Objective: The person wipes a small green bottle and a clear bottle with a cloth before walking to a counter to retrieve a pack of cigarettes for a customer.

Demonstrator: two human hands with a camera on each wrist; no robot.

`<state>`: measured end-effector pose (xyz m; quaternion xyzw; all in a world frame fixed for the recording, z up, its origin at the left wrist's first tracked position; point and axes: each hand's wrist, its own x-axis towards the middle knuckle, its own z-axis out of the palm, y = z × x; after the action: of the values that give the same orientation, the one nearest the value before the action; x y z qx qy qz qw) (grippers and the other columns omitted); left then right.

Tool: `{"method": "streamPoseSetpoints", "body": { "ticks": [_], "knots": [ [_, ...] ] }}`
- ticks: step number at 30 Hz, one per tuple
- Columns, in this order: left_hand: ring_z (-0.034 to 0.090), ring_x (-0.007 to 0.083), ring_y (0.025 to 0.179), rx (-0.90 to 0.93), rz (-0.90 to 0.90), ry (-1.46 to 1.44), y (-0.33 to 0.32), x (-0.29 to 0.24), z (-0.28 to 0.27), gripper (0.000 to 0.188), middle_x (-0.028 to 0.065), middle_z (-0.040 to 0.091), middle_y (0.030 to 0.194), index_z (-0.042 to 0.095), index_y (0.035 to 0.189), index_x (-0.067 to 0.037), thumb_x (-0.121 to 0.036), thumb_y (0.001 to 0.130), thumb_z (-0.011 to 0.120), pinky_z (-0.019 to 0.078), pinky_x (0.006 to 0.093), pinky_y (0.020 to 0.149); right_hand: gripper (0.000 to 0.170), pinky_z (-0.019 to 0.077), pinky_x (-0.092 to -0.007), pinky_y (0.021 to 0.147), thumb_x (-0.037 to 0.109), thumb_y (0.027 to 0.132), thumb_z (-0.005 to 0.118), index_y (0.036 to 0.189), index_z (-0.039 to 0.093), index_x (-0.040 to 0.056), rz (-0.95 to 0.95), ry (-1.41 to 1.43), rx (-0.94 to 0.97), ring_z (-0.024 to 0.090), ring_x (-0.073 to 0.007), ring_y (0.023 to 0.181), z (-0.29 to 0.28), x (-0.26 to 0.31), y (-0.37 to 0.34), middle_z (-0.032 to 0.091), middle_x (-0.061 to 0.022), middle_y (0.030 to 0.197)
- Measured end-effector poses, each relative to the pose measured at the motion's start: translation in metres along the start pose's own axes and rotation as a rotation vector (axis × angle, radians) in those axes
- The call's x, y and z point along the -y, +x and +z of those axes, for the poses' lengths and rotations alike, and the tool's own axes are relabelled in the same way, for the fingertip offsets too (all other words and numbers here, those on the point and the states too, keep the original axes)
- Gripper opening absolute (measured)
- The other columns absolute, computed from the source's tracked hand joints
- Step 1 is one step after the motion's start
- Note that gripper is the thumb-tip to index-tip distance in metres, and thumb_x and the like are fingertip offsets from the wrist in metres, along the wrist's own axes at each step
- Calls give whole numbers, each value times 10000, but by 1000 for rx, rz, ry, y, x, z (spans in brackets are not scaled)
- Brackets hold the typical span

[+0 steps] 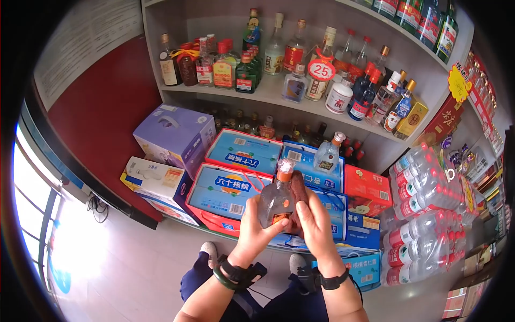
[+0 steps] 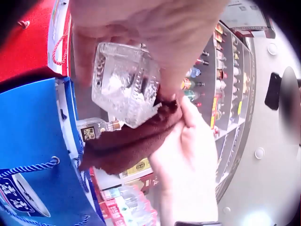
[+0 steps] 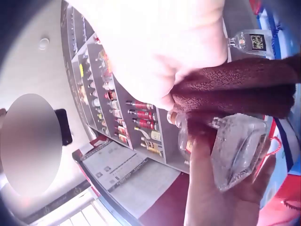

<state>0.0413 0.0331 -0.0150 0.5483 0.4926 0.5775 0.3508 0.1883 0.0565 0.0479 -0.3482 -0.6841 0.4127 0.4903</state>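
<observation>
Wiping the glass bottle (image 1: 272, 203) well calls for a firm, steady hold from the left hand (image 1: 253, 232), while the right hand (image 1: 317, 222) draws the brown cloth (image 1: 298, 185) flat along the glass, with the bottle turned bit by bit. The bottle sits between the hands, held up over the boxes (image 1: 209, 199): the left fingers are closed round its lower body, and the right fingers pinch the cloth just beside it.
</observation>
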Motion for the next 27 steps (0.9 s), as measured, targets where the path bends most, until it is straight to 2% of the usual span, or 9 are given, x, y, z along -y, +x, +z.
{"method": "streamPoseSetpoints", "body": {
  "ticks": [1, 2, 5, 9, 12, 16, 18, 22, 27],
  "knots": [
    [595, 311, 1028, -104, 22, 93, 0, 1, 3, 746, 203, 564, 1105, 418, 1222, 31, -245, 681, 852, 486, 397, 862, 409, 473, -286, 870, 170, 1021, 452, 1381, 405, -19, 257, 231, 43, 589, -177, 1007, 4, 12, -4, 578, -119, 1187],
    [594, 343, 1017, -207, 43, 187, 1, 1, 6, 769, 204, 563, 1095, 414, 1232, 31, -233, 663, 858, 487, 409, 857, 454, 386, -366, 1026, 140, 1007, 462, 1415, 349, -23, 0, -35, 57, 498, -301, 1228, 7, 4, -2, 483, -196, 1352],
    [567, 383, 993, -353, 110, 354, 7, -3, 10, 771, 206, 544, 1078, 424, 1210, 26, -217, 628, 866, 477, 434, 843, 514, 290, -420, 1109, 76, 966, 487, 1425, 297, -56, -109, -149, 66, 333, -406, 1365, 22, 8, -6, 312, -251, 1478],
    [557, 374, 989, -476, 123, 348, 14, -10, 10, 723, 198, 536, 1079, 444, 1193, 19, -198, 640, 855, 461, 432, 851, 520, 322, -463, 1088, 48, 922, 545, 1389, 350, -69, -246, -311, 7, 364, -464, 1316, 38, 14, -10, 321, -287, 1452],
    [565, 367, 1007, -519, 75, 289, 18, -16, 5, 644, 197, 560, 1083, 464, 1204, 19, -175, 697, 809, 459, 424, 858, 471, 336, -478, 1078, 35, 906, 563, 1341, 419, -77, -325, -484, 10, 382, -454, 1308, 49, 8, -19, 345, -282, 1433],
    [566, 374, 1016, -446, -48, -297, 18, -2, 3, 492, 181, 595, 1037, 497, 1208, 4, -131, 781, 699, 464, 422, 860, 422, 429, -444, 956, 35, 800, 665, 1217, 597, 19, -481, -711, -83, 504, -345, 1141, 51, 1, -18, 484, -171, 1291],
    [582, 312, 1000, -358, 255, 525, 13, -4, 0, 373, 147, 608, 1087, 540, 1183, -75, -134, 830, 644, 458, 399, 882, 432, 435, -424, 907, 39, 738, 698, 1165, 643, 62, -484, -785, -148, 516, -303, 1061, 49, 5, -12, 523, -121, 1219],
    [554, 376, 989, -298, 377, 607, 10, -11, 3, 434, 175, 595, 1078, 529, 1160, -5, -108, 763, 672, 463, 433, 872, 391, 421, -419, 930, 34, 758, 670, 1148, 648, 34, -428, -803, -182, 520, -312, 1066, 43, 12, 4, 557, -111, 1224],
    [547, 397, 989, -284, 258, 475, 7, 1, -3, 355, 184, 593, 1066, 540, 1088, -8, -110, 773, 667, 455, 442, 851, 423, 430, -419, 953, 44, 753, 678, 1172, 631, 38, -426, -844, -61, 528, -298, 1094, 47, 12, 6, 583, -88, 1215]
  ]
}}
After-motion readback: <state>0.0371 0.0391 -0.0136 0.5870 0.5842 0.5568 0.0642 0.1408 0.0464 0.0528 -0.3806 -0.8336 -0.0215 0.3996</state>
